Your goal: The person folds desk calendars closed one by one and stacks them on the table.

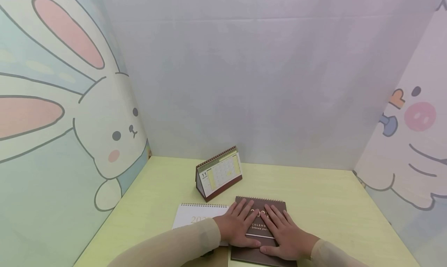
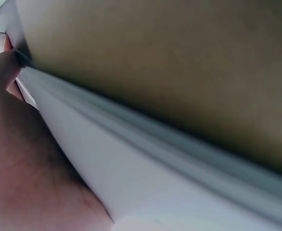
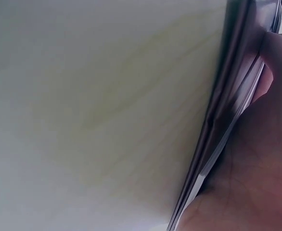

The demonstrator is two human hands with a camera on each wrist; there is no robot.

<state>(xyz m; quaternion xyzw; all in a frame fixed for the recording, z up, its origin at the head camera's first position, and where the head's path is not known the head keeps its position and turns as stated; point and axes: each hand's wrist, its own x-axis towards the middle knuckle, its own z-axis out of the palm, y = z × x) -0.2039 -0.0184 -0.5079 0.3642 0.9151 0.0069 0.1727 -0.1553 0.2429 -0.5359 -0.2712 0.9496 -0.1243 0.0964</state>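
Both hands are down on a dark brown, wire-bound desk calendar (image 1: 260,232) with pale lettering on its cover, lying at the front of the pale yellow tabletop (image 1: 321,197), its coil at the far edge. The left hand (image 1: 237,226) covers its left side, the right hand (image 1: 286,236) its right, so the load looks evenly shared, probably to hold it flat and square.

Look at those fingers: straight, pointing away from the body, slightly spread on both hands, resting on the cover and pinching nothing. The thumbs angle inward, tips close together near the lower half; whether they quite touch, I can't tell.

Just to the left, a white wire-bound calendar (image 1: 186,217) lies with its coil also at the far edge, partly hidden under the cream sleeve (image 1: 174,241). The matching direction seems to keep them lined up. A brown panel (image 1: 209,260) shows nearer the body; whether it belongs to that white one isn't clear.

And behind them, a tent-shaped calendar with a maroon base (image 1: 220,174) stands at an angle, page showing "11" turned forward; its folded shape presumably lets it stand unaided.
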